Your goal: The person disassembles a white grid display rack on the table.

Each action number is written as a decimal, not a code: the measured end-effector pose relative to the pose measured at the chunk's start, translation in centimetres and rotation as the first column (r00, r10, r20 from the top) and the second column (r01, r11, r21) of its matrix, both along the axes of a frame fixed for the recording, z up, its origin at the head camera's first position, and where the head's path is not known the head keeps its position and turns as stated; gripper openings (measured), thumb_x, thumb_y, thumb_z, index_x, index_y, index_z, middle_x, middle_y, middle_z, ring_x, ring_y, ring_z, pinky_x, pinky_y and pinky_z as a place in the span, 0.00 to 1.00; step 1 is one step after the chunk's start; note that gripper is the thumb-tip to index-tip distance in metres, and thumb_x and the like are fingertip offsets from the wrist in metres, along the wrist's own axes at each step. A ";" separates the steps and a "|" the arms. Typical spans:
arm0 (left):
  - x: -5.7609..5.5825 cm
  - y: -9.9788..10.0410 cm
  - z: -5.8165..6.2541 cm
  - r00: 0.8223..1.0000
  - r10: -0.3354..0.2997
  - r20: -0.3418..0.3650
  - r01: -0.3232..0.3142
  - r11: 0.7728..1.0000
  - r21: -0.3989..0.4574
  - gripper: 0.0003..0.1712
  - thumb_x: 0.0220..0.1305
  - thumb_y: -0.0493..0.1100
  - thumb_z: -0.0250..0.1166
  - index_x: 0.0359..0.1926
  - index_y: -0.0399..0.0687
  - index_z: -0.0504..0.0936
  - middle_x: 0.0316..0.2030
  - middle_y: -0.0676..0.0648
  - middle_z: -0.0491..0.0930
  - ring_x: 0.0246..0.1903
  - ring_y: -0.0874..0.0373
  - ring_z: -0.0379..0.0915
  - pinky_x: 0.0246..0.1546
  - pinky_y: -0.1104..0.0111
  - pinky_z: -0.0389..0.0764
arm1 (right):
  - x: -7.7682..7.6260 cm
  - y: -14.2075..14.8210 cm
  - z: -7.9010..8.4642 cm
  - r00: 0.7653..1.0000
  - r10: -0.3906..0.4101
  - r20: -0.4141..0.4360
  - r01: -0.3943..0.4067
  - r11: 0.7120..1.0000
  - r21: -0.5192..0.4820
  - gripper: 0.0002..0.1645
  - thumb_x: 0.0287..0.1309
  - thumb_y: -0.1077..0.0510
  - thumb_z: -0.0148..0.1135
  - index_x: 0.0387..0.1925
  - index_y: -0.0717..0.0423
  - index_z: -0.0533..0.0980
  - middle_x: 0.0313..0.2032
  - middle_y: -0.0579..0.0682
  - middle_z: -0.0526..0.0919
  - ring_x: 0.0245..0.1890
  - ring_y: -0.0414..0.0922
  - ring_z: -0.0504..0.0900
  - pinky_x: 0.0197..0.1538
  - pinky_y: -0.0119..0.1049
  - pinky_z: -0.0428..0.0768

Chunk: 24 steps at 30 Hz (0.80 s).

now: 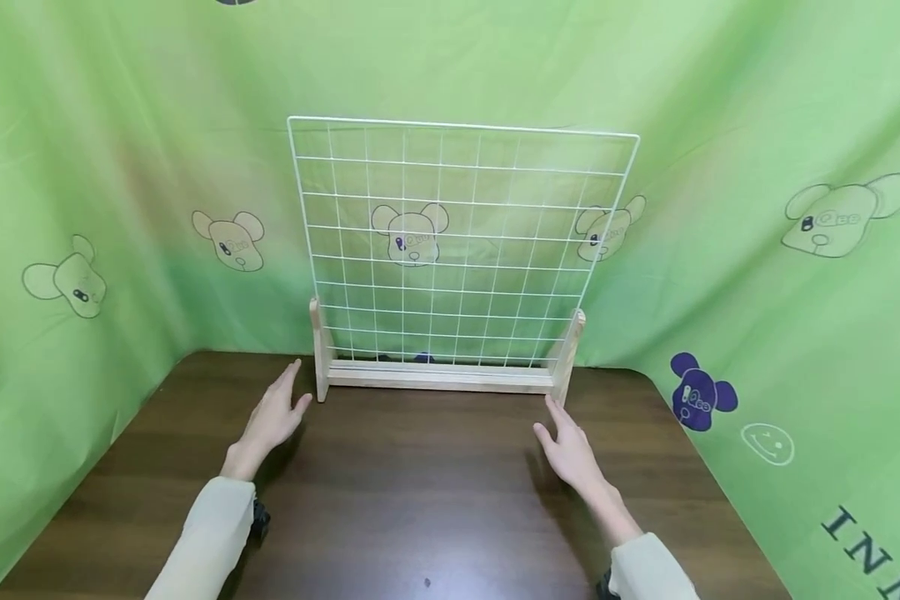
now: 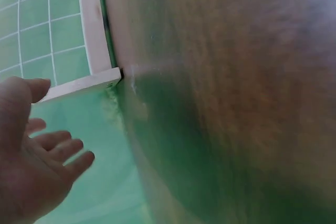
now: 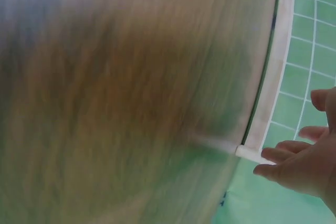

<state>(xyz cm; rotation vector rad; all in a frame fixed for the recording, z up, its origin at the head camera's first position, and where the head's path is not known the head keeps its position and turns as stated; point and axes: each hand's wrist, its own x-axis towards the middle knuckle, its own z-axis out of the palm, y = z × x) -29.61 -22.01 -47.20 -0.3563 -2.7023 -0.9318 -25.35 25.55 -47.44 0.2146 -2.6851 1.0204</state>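
Observation:
A white wire grid panel (image 1: pixel 461 242) stands upright in a pale wooden stand (image 1: pixel 438 377) at the back of the brown table. My left hand (image 1: pixel 272 417) reaches toward the stand's left foot, fingers extended, holding nothing. In the left wrist view the left hand (image 2: pixel 39 156) has its fingers spread apart near the wooden foot (image 2: pixel 84 85). On the other side, my right hand (image 1: pixel 572 450) reaches near the stand's right upright (image 1: pixel 567 354) with straight fingers and nothing in it. The right wrist view shows the right hand (image 3: pixel 307 156) overlapping the end of the stand; contact cannot be told.
Green cloth (image 1: pixel 757 292) printed with bear faces hangs behind and at both sides of the table. The dark brown wooden tabletop (image 1: pixel 420 483) lies between the two arms. Dark wrist straps (image 1: pixel 260 521) show at the sleeve cuffs.

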 end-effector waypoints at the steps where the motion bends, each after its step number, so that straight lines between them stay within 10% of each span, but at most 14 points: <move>1: -0.3 0.1 -0.1 1.000 -0.007 0.002 0.007 1.000 0.020 0.38 0.69 0.38 0.58 0.73 0.32 0.50 0.69 0.28 0.54 0.66 0.31 0.53 0.61 0.40 0.61 | -0.3 0.3 -0.1 1.000 -0.011 -0.009 0.011 1.000 -0.007 0.32 0.67 0.62 0.54 0.68 0.71 0.59 0.65 0.71 0.63 0.65 0.66 0.62 0.64 0.64 0.58; 12: -3.5 0.8 0.6 0.996 -0.086 -0.012 0.087 0.987 0.136 0.34 0.70 0.32 0.54 0.70 0.25 0.50 0.66 0.24 0.56 0.63 0.29 0.56 0.61 0.42 0.62 | -3.3 3.9 1.5 0.985 -0.174 0.025 0.175 0.972 -0.160 0.22 0.68 0.65 0.52 0.59 0.74 0.66 0.51 0.72 0.74 0.51 0.65 0.76 0.56 0.55 0.73; 24: -6.3 -0.1 2.4 0.953 -0.259 0.159 0.129 0.817 0.562 0.41 0.71 0.33 0.54 0.73 0.31 0.37 0.72 0.29 0.42 0.70 0.33 0.41 0.68 0.44 0.49 | -7.2 5.3 4.0 0.970 -0.110 0.215 0.185 0.909 -0.372 0.28 0.70 0.63 0.47 0.68 0.70 0.58 0.58 0.73 0.70 0.51 0.65 0.77 0.49 0.46 0.81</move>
